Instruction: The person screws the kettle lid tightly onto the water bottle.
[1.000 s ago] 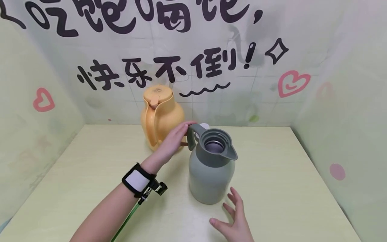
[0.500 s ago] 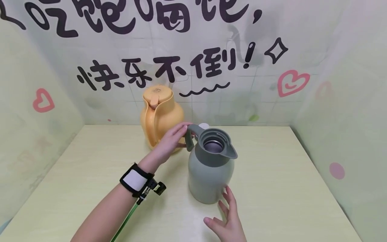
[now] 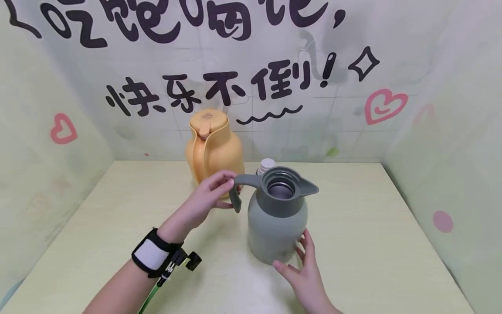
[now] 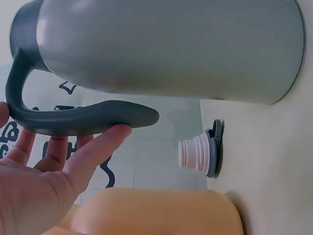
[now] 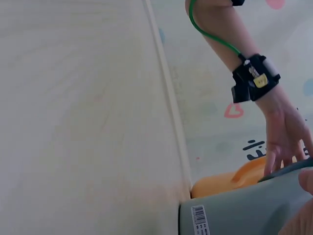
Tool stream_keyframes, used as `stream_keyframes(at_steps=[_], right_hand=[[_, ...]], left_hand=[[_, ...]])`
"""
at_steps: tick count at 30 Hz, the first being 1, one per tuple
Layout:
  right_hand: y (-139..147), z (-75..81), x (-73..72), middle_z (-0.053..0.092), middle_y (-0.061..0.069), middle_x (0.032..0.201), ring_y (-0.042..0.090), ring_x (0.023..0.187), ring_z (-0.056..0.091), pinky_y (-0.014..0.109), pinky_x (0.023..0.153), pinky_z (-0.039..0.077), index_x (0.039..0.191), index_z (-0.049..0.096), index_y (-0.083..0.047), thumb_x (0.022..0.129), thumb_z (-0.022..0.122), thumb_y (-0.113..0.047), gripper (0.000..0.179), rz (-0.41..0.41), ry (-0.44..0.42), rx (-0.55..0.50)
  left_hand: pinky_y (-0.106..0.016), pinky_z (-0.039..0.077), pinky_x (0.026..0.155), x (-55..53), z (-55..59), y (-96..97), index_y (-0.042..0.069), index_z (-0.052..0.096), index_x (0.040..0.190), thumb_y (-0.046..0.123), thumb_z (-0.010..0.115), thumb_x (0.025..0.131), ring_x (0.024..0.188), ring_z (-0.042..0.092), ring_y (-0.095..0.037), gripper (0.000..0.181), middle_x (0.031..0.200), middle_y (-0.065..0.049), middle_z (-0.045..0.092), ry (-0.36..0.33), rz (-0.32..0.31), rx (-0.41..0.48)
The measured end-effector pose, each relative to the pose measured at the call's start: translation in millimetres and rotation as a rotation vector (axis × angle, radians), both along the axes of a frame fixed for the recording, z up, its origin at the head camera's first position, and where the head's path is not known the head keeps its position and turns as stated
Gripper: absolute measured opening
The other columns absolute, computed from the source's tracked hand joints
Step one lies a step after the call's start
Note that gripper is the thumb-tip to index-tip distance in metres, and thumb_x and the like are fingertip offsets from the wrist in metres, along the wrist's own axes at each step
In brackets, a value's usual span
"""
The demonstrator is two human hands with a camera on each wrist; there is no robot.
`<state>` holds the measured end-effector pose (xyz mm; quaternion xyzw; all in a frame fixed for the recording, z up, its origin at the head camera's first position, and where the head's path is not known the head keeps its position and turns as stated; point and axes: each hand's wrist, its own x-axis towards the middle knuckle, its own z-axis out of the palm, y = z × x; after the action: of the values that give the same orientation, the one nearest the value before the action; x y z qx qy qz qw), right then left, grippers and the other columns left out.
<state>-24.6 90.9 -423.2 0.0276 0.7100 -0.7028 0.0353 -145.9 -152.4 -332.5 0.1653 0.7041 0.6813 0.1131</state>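
A grey vacuum jug (image 3: 276, 222) stands upright on the table, its mouth uncovered and its spout pointing right. My left hand (image 3: 208, 194) holds the dark grey handle (image 3: 247, 179) from the left. In the left wrist view, the thumb of that left hand (image 4: 44, 191) lies along the handle's outer side and several fingers pass behind it. Low on the jug's right side, my right hand (image 3: 307, 274) cups the body, thumb in front and fingers at the side. Behind the jug, a stopper (image 4: 198, 152) with a pale stepped plug rests on its grey top.
An orange vacuum jug (image 3: 219, 152) with its lid on stands at the back left, close behind my left hand. The pale table (image 3: 353, 226) ends at a printed back wall (image 3: 345, 139), with side walls left and right.
The grey jug has turned, so its handle has swung left and toward me and its spout points more to the right. My left hand moved with the handle; my right hand came against the body.
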Motion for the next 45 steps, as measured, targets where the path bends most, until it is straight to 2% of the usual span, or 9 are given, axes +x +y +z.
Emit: stream_keyframes(at_steps=[3, 8, 14, 21, 30, 33, 37, 41, 45], right_hand=[[4.5, 0.2, -8.1, 0.010, 0.021, 0.152, 0.046, 0.136, 0.017, 0.053, 0.096, 0.040, 0.153, 0.004, -0.015, 0.081, 0.078, -0.013, 0.103, -0.012, 0.015, 0.009], [10.7, -0.8, -19.7, 0.023, 0.015, 0.149, 0.042, 0.133, 0.025, 0.052, 0.095, 0.041, 0.150, 0.017, -0.017, 0.077, 0.080, -0.011, 0.097, -0.007, 0.052, 0.032], [16.8, 0.1, -31.7, 0.035, 0.018, 0.141, 0.040, 0.127, 0.036, 0.055, 0.094, 0.041, 0.148, 0.021, -0.013, 0.075, 0.081, -0.008, 0.095, 0.047, 0.092, 0.086], [34.7, -3.6, -51.1, 0.046, 0.022, 0.131, 0.038, 0.119, 0.045, 0.039, 0.084, 0.050, 0.146, 0.025, -0.010, 0.072, 0.083, -0.003, 0.094, 0.180, 0.143, 0.077], [53.3, -10.4, -76.9, 0.043, 0.024, 0.131, 0.041, 0.116, 0.044, 0.040, 0.081, 0.051, 0.145, 0.024, -0.005, 0.076, 0.083, -0.021, 0.092, 0.413, 0.247, 0.043], [56.3, -11.2, -85.7, 0.043, 0.023, 0.131, 0.038, 0.113, 0.046, 0.040, 0.080, 0.052, 0.145, 0.023, -0.003, 0.076, 0.083, -0.025, 0.093, 0.479, 0.275, 0.033], [60.7, -10.7, -98.9, 0.039, 0.022, 0.133, 0.036, 0.112, 0.046, 0.041, 0.081, 0.052, 0.147, 0.022, -0.004, 0.077, 0.082, -0.030, 0.095, 0.588, 0.280, 0.011], [64.4, -10.5, -112.2, 0.033, 0.020, 0.139, 0.033, 0.116, 0.044, 0.043, 0.083, 0.051, 0.148, 0.020, -0.006, 0.077, 0.081, -0.034, 0.098, 0.709, 0.282, -0.039], [65.4, -10.6, -122.2, 0.028, 0.021, 0.144, 0.030, 0.119, 0.044, 0.046, 0.082, 0.051, 0.151, 0.014, -0.007, 0.076, 0.081, -0.039, 0.105, 0.816, 0.270, -0.081]], left_hand=[[-0.054, 0.052, 0.075, 13.1, 1.4, -2.4, -0.004, 0.050, 0.117, 0.016, 0.051, 0.100, 0.090, 0.061, -0.026, 0.026, 0.098, -0.015, 0.053, 0.002, -0.031, -0.010], [-0.055, 0.052, 0.073, 33.4, 2.5, -4.5, -0.002, 0.052, 0.111, 0.012, 0.055, 0.097, 0.087, 0.058, -0.023, 0.020, 0.093, -0.016, 0.049, -0.007, -0.069, 0.006], [-0.051, 0.053, 0.072, 51.5, 1.6, -7.1, -0.004, 0.052, 0.107, 0.013, 0.058, 0.096, 0.087, 0.058, -0.021, 0.021, 0.091, -0.016, 0.051, -0.015, -0.130, 0.017], [-0.052, 0.052, 0.077, 62.0, 2.9, -7.0, -0.010, 0.052, 0.106, 0.013, 0.056, 0.098, 0.090, 0.062, -0.024, 0.025, 0.093, -0.014, 0.056, -0.038, -0.236, 0.041], [-0.050, 0.050, 0.083, 67.8, -4.5, 0.4, -0.009, 0.052, 0.102, 0.021, 0.048, 0.102, 0.099, 0.059, -0.026, 0.030, 0.102, -0.015, 0.059, -0.058, -0.389, 0.087], [-0.050, 0.050, 0.082, 70.5, -7.0, 3.2, -0.008, 0.052, 0.102, 0.021, 0.048, 0.102, 0.099, 0.059, -0.029, 0.030, 0.101, -0.017, 0.059, -0.049, -0.396, 0.095], [-0.048, 0.052, 0.080, 78.9, -9.1, 9.9, -0.009, 0.052, 0.106, 0.021, 0.049, 0.101, 0.100, 0.059, -0.027, 0.030, 0.100, -0.019, 0.059, -0.032, -0.371, 0.108], [-0.047, 0.052, 0.079, 91.4, -8.9, 20.8, -0.009, 0.052, 0.109, 0.023, 0.051, 0.101, 0.098, 0.059, -0.023, 0.033, 0.100, -0.015, 0.060, -0.025, -0.341, 0.134], [-0.051, 0.051, 0.078, 102.4, -6.9, 30.2, -0.007, 0.052, 0.110, 0.027, 0.053, 0.100, 0.098, 0.057, -0.023, 0.035, 0.099, -0.009, 0.059, -0.049, -0.309, 0.162]])
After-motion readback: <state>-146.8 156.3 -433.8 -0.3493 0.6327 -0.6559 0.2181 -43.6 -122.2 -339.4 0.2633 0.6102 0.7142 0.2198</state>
